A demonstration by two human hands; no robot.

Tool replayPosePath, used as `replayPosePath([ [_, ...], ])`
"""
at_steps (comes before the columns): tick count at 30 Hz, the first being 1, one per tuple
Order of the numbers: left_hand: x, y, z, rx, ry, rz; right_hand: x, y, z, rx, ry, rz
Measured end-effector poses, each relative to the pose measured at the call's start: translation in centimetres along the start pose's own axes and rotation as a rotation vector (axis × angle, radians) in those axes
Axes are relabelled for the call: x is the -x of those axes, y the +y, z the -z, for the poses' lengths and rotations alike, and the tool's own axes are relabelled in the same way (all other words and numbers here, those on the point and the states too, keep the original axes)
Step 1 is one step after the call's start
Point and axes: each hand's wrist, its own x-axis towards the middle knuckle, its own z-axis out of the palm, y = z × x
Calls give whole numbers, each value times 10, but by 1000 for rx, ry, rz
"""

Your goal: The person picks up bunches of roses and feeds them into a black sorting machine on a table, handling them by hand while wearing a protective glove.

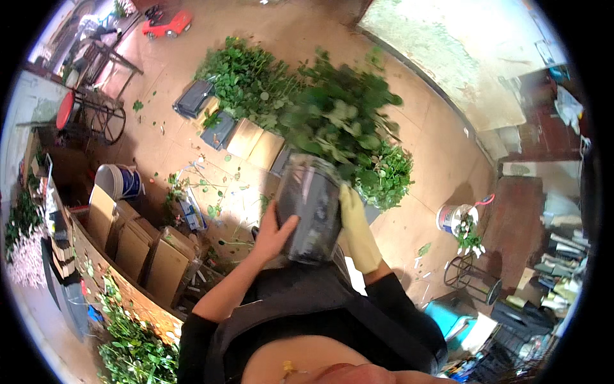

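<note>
Between my hands I hold a leafy bundle whose lower end sits in a dark grey wrap (pixel 311 205), shiny like plastic. Its green leaves (pixel 339 109) spread away from me and are blurred by motion. My bare left hand (pixel 274 237) grips the near left side of the wrap, thumb on top. On the opposite side, my right hand (pixel 358 230), in a cream rubber glove, presses against the wrap; part of its fingers is hidden behind it. More leafy bundles (pixel 246 77) lie on the floor beyond, their ends in dark and tan wraps (pixel 248 139).
To my left, a wooden counter or bin (pixel 121 288) holds upright cardboard pieces (pixel 167 272) beside a white-and-blue bucket (pixel 118 182). A white bucket (pixel 455 219) stands at right near a metal stand (pixel 473 280). Loose leaves and scraps litter the brown floor (pixel 409 249). A red toy car (pixel 167 25) lies far left.
</note>
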Motion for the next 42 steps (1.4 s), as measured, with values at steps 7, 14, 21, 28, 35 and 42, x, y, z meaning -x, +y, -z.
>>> replayPosePath([
  [7, -29, -24, -73, 31, -340, -63, -11, 28, 66, 137, 161, -130],
  [14, -39, -154, -90, 295, 57, 157, -101, 105, 78, 319, 254, 73],
  [21, 97, -269, -41, -561, -424, 901, -213, 122, -36, 469, 311, 153],
  [28, 137, -294, -83, -415, -327, 1134, -324, 197, -177, 414, 217, 132],
  [35, 134, -300, -78, -303, -149, 1117, -352, 334, -294, 471, -68, -47],
  [42, 131, -296, -83, -146, -90, 1129, -311, 326, -254, 35, -591, -637],
])
